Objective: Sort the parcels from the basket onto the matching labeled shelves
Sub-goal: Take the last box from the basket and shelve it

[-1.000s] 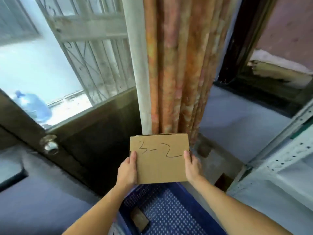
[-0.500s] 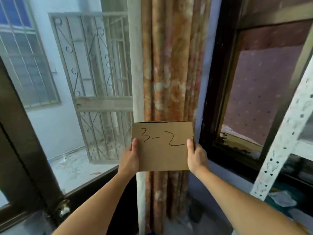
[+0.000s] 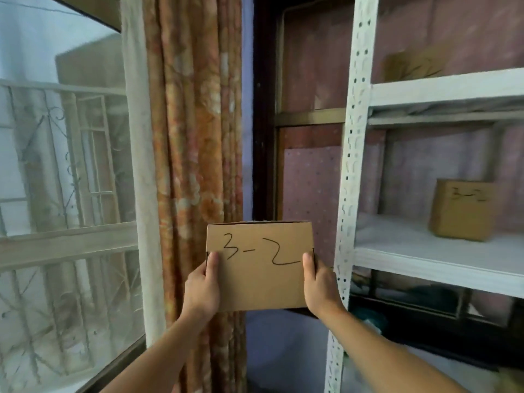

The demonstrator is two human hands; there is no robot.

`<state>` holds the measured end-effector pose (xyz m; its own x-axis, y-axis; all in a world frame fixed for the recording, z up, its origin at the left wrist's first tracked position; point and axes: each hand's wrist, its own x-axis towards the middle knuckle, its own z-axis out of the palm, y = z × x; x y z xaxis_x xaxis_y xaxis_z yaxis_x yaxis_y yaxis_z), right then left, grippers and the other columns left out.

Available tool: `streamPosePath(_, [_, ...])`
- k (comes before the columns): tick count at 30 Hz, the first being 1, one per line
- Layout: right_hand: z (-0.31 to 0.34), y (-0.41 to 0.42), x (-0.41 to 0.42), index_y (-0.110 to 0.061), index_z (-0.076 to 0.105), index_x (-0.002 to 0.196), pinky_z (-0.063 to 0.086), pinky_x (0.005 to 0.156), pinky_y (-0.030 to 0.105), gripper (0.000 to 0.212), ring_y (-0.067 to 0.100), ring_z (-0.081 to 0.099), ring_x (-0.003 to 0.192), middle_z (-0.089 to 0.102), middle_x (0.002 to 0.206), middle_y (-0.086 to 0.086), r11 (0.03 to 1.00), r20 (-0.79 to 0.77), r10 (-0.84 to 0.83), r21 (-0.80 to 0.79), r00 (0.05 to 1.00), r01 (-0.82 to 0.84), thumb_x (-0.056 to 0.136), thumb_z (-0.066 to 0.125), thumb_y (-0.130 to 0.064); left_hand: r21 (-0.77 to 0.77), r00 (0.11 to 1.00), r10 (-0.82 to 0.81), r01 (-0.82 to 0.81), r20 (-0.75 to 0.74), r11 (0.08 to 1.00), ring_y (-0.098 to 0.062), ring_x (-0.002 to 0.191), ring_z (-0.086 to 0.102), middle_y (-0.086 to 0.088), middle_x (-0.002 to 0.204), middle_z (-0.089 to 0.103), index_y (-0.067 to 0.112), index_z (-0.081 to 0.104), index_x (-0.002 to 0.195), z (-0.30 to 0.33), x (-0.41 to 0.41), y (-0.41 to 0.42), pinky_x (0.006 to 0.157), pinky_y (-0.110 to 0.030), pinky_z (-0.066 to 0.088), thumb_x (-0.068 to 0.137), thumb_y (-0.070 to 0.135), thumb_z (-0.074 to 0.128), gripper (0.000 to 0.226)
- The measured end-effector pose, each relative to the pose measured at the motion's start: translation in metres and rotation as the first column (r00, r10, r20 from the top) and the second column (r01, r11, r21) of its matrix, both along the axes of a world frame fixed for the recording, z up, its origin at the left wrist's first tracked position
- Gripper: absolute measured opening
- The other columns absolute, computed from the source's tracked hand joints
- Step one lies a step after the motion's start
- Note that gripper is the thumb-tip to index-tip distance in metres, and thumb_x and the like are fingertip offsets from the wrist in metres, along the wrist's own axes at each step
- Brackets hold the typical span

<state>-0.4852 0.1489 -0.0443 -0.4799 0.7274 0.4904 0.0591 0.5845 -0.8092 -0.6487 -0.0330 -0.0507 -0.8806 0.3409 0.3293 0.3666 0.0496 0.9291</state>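
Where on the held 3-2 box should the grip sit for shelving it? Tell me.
Keep to the two short side edges of the box, left hand and right hand coming from either side: the flat face then shows its label, and the top edge probably leads in unobstructed.

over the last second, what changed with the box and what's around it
The view swung up and right: the blue basket dropped out of sight, and the white shelves came into view, where another box also seems marked 3-2. The held box stayed upright, writing toward the camera, gripped at its sides by the left hand and right hand.
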Motion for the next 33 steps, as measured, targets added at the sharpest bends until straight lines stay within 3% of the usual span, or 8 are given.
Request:
streamPosePath(3, [-0.005, 0.007, 0.045, -0.022, 0.062, 0.118, 0.044, 0.087, 0.030, 0.058, 0.015, 0.059, 0.099, 0.063, 0.105, -0.005, 0.985, 0.020, -0.170, 0.019, 0.985, 0.170, 0.098, 0.025, -0.063, 0.013, 0.990, -0.137, 0.137, 0.024, 0.990, -0.018, 0.100, 0.063, 0.004, 0.102, 0.071, 0.018, 0.072, 0.110, 0.003, 0.025, 0.028, 0.085, -0.036, 0.047, 0.099, 0.068, 0.034, 0.063])
streamPosePath(7, [-0.003, 0.011, 0.119, -0.026, 0.059, 0.120, 0.049, 0.096, 0.038, 0.057, 0.016, 0.059, 0.104, 0.064, 0.113, -0.002, 0.944, 0.064, -0.331, 0.008, 0.942, 0.331, 0.099, 0.024, -0.065, 0.030, 0.941, -0.331, 0.330, 0.070, 0.944, -0.017, 0.092, 0.064, 0.002, 0.095, 0.070, 0.013, 0.071, 0.103, 0.005, 0.076, 0.060, 0.072, -0.032, 0.044, 0.101, 0.063, 0.035, 0.062])
streamPosePath(14, [0.006, 0.004, 0.238, -0.018, 0.061, 0.118, 0.037, 0.086, 0.027, 0.047, 0.017, 0.055, 0.102, 0.057, 0.104, -0.004, 0.846, 0.106, -0.533, 0.046, 0.840, 0.531, 0.105, 0.030, -0.051, 0.047, 0.850, -0.517, 0.515, 0.103, 0.856, -0.021, 0.093, 0.066, -0.002, 0.099, 0.071, 0.010, 0.072, 0.113, 0.002, 0.168, 0.105, 0.077, -0.037, 0.048, 0.098, 0.068, 0.036, 0.070])
streamPosePath(22, [0.018, 0.015, 0.341, -0.020, 0.060, 0.126, 0.046, 0.099, 0.037, 0.051, 0.020, 0.058, 0.111, 0.059, 0.109, -0.005, 0.796, 0.071, -0.605, 0.057, 0.793, 0.602, 0.104, 0.027, -0.053, 0.077, 0.780, -0.618, 0.613, 0.101, 0.787, -0.019, 0.092, 0.066, -0.001, 0.096, 0.072, 0.013, 0.071, 0.108, 0.030, 0.270, 0.134, 0.071, -0.032, 0.048, 0.100, 0.063, 0.038, 0.061])
streamPosePath(28, [0.019, 0.044, 0.394, -0.021, 0.058, 0.131, 0.043, 0.107, 0.039, 0.059, 0.018, 0.056, 0.117, 0.063, 0.122, -0.001, 0.794, 0.049, -0.607, 0.081, 0.793, 0.602, 0.101, 0.024, -0.058, 0.027, 0.796, -0.600, 0.600, 0.086, 0.800, -0.019, 0.092, 0.068, 0.003, 0.094, 0.074, 0.019, 0.072, 0.103, 0.034, 0.321, 0.156, 0.086, -0.041, 0.055, 0.092, 0.075, 0.033, 0.069])
streamPosePath(31, [0.022, 0.054, 0.409, -0.026, 0.057, 0.126, 0.043, 0.106, 0.039, 0.058, 0.016, 0.055, 0.115, 0.061, 0.119, -0.003, 0.815, 0.057, -0.578, 0.075, 0.814, 0.574, 0.097, 0.022, -0.062, 0.046, 0.797, -0.596, 0.594, 0.096, 0.803, -0.020, 0.096, 0.069, 0.004, 0.096, 0.075, 0.021, 0.072, 0.101, 0.034, 0.339, 0.162, 0.093, -0.045, 0.056, 0.087, 0.079, 0.034, 0.070])
streamPosePath(33, [0.023, 0.059, 0.415, -0.031, 0.054, 0.118, 0.044, 0.102, 0.037, 0.052, 0.014, 0.054, 0.110, 0.058, 0.112, -0.006, 0.833, 0.069, -0.553, 0.067, 0.830, 0.550, 0.095, 0.021, -0.064, 0.041, 0.811, -0.577, 0.576, 0.098, 0.817, -0.019, 0.097, 0.069, 0.006, 0.098, 0.075, 0.021, 0.071, 0.110, 0.032, 0.347, 0.164, 0.093, -0.044, 0.056, 0.088, 0.078, 0.035, 0.071])
